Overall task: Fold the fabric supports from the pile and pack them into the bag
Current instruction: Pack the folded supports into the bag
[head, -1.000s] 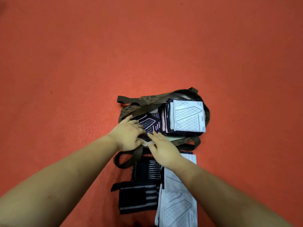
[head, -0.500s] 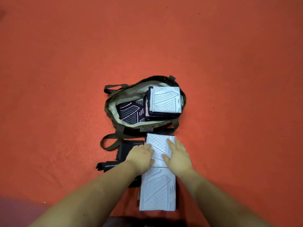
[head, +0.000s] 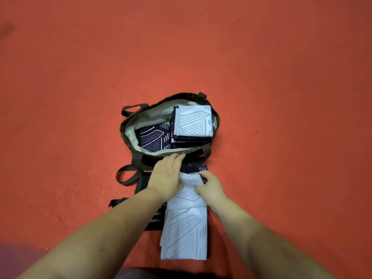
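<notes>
Down at 6 o'clock, both hands work the far end of the white fabric support [head: 186,226] lying on the red floor [head: 281,77]. Right hand [head: 211,187] pinches its bunched top edge with curled fingers; left hand [head: 167,176] lies fairly flat beside it, fingers reaching toward 12 o'clock and touching the bag [head: 128,125]. Inside the bag sit a dark folded support [head: 153,136] and, at its 3 o'clock, a white-topped stack [head: 193,122]. Dark supports [head: 143,183] lie under the left wrist
</notes>
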The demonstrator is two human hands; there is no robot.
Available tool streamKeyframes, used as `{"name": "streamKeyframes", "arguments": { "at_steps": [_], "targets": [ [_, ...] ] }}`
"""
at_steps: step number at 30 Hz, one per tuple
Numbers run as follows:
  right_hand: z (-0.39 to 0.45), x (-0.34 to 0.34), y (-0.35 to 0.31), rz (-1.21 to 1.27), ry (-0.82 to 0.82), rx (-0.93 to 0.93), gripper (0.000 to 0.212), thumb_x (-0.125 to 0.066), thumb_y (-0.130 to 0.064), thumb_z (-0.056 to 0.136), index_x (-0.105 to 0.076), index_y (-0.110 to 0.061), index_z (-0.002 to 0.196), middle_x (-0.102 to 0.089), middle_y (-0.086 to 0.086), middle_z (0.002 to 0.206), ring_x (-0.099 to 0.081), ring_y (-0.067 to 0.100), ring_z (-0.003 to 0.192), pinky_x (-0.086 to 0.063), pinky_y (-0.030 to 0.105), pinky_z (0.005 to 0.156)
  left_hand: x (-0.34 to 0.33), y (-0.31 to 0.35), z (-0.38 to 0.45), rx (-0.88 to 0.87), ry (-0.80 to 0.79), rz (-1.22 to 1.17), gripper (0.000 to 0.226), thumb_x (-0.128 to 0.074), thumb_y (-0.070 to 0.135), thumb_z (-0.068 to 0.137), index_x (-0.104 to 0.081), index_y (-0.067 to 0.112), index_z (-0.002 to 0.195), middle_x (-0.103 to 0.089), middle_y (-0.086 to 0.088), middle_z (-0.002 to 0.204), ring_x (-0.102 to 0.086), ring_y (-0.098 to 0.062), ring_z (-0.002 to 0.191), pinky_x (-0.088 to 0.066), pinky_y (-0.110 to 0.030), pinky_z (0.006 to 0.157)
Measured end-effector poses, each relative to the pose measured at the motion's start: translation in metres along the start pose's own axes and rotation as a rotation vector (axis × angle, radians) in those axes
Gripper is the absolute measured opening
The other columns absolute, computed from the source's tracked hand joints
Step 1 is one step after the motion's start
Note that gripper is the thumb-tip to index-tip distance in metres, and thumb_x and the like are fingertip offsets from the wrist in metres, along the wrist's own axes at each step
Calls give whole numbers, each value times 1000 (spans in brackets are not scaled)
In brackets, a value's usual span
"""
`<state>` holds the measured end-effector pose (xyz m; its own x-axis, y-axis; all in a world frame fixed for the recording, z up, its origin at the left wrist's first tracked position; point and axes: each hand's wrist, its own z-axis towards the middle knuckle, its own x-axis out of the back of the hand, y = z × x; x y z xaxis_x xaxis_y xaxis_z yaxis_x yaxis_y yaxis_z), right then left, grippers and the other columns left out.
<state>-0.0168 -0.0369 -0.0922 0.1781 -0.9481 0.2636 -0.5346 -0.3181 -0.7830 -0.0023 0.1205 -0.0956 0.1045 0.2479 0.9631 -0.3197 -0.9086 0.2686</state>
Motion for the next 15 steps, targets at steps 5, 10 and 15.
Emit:
{"name": "streamKeyframes", "arguments": {
  "at_steps": [5,10,15],
  "targets": [
    [-15,10,-25,54,-155,85,40,-48,22,72,-58,-17,80,-60,3,77,-52,7,64,-40,16,55,47,-12,17,29,-449,8,61,-71,52,69,-56,23,122,-62,-1,112,-52,-19,112,-31,-31,101],
    [-2,8,-83,37,-174,159,38,-57,16,75,-58,-20,87,-67,3,88,-62,14,78,-50,28,71,101,-64,30,402,-469,-616,51,-87,46,52,-59,12,79,-54,-2,73,-50,-17,71,-37,-29,67],
    [29,-21,-149,-215,-22,339,27,-60,-3,80,-53,-18,100,-62,-1,95,-61,19,89,-49,32,80,126,-106,43,626,-259,-1115,26,-75,21,79,-68,7,100,-70,-13,104,-66,-31,95,-51,-45,92]
  ]
}}
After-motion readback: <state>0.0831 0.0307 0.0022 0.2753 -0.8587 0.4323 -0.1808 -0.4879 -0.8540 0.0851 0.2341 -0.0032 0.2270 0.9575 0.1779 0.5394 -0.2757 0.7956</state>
